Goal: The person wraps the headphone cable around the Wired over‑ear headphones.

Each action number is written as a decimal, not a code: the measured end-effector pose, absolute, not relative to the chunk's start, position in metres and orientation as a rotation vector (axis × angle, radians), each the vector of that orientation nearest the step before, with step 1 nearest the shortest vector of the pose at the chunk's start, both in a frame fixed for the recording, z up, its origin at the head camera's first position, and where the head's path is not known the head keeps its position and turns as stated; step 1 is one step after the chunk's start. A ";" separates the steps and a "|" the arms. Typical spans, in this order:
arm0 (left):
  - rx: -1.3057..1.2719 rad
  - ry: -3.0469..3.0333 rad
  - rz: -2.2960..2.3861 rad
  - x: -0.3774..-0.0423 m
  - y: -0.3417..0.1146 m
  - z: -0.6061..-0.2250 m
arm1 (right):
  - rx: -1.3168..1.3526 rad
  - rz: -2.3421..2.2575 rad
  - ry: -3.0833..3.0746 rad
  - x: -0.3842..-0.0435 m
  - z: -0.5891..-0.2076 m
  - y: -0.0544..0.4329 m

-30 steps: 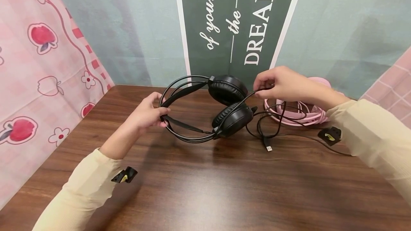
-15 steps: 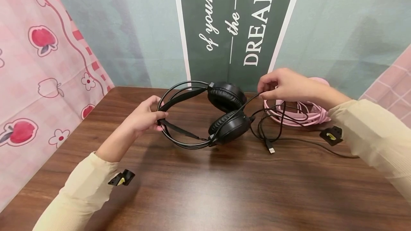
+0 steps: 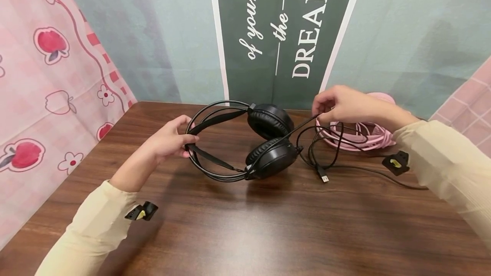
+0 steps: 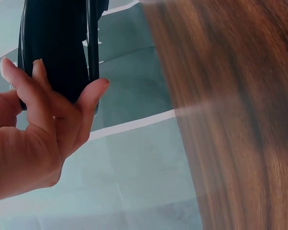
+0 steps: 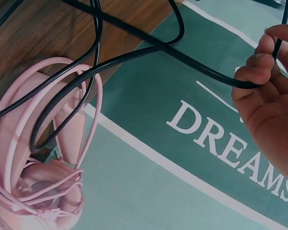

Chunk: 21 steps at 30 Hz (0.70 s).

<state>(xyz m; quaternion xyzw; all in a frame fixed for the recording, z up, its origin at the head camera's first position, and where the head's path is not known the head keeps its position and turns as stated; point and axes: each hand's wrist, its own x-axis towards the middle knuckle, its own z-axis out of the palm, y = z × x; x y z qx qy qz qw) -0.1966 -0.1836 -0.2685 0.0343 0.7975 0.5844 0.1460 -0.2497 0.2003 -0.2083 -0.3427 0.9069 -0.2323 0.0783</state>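
Black over-ear headphones (image 3: 274, 159) are tilted above the brown table, headband to the left and ear cups to the right. My left hand (image 3: 170, 139) grips the headband, its thumb and fingers round the band; the left wrist view shows the dark band (image 4: 57, 43) against the fingers. To the right of the cups, my right hand (image 3: 343, 105) pinches the black cable (image 5: 197, 67), which runs through the fingers in the right wrist view. Below that hand, loose loops of cable hang and lie, and a USB plug (image 3: 323, 176) rests on the table.
A pink object wrapped in pink cord (image 3: 360, 143), apparently another headset, lies behind the cable loops at the right. The wooden table (image 3: 245, 233) meets a green printed cloth (image 3: 253, 33) at the back. A pink patterned cloth (image 3: 50, 97) hangs at the left.
The headphones have come down and slightly left with my left hand. My right hand has moved a little right and down, the cable still pinched. The USB plug has shifted slightly right.
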 end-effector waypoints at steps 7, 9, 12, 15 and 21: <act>0.105 2.277 1.684 -0.196 -0.192 -0.268 | -0.993 -0.734 2.689 -0.253 -0.210 0.209; 0.100 2.278 1.684 -0.196 -0.195 -0.268 | -0.967 -0.733 2.702 -0.255 -0.209 0.213; 0.095 2.278 1.692 -0.195 -0.199 -0.268 | -0.955 -0.730 2.731 -0.257 -0.209 0.221; 0.088 2.284 1.696 -0.194 -0.201 -0.269 | -0.950 -0.744 2.747 -0.260 -0.210 0.230; 0.061 2.269 1.710 -0.191 -0.206 -0.271 | -0.855 -0.841 2.721 -0.259 -0.210 0.243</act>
